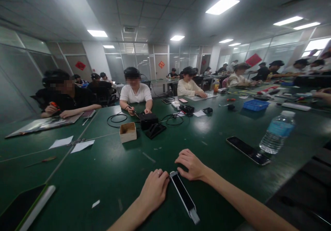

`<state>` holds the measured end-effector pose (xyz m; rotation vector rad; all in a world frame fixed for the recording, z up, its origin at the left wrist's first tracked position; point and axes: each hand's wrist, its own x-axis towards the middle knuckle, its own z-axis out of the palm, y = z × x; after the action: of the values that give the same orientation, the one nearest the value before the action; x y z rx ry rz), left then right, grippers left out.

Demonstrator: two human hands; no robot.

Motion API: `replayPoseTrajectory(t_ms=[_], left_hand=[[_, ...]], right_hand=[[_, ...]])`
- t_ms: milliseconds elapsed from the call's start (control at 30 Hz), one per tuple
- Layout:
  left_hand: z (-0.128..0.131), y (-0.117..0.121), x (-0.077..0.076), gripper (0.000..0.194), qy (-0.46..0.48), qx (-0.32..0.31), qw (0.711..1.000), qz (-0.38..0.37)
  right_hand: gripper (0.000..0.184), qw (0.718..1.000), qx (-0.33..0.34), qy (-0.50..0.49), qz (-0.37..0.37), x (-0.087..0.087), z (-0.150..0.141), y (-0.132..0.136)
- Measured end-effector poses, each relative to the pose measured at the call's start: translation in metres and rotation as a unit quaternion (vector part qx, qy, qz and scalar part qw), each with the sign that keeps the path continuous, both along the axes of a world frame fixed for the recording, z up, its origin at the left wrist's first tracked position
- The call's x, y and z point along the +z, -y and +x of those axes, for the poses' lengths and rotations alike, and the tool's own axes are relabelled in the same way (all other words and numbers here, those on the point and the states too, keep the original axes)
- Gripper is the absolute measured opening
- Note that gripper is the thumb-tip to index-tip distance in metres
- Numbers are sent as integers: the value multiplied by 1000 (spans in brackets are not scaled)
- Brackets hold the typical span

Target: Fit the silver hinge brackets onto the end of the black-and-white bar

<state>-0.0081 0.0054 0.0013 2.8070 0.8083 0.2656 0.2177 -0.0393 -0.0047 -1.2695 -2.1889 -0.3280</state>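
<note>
A long narrow device [184, 194] with a dark screen and pale frame lies on the green table [111, 165] close to me. My left hand [154, 189] rests beside its left edge, fingers curled down on the tabletop, a ring on one finger. My right hand [191, 163] sits at the device's far end, fingers bent and touching the table just beyond its tip. Neither hand lifts anything.
A dark phone [247, 150] and a water bottle [277, 132] lie to the right. A small cardboard box [128, 132], a black unit with cables [150, 122] and paper slips [82, 145] sit further out. Several people work along the far side. A tablet [23, 208] lies near left.
</note>
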Motion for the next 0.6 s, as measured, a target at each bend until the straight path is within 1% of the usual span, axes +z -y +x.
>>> replayPoseTrajectory(t_ms=[133, 300, 467, 600], left_hand=[[-4, -3, -3, 23, 8, -1, 1000, -25], [-7, -3, -7, 23, 18, -2, 999, -43], [-7, 0, -2, 23, 2, 5, 999, -53], [-3, 2, 4, 22, -5, 3, 998, -55]], right_hand=[[16, 1000, -4, -18, -4, 2, -1, -1], [18, 999, 20, -45, 4, 3, -2, -3], [17, 998, 45, -52, -10, 4, 2, -4], [16, 997, 59, -59, -4, 4, 5, -3]])
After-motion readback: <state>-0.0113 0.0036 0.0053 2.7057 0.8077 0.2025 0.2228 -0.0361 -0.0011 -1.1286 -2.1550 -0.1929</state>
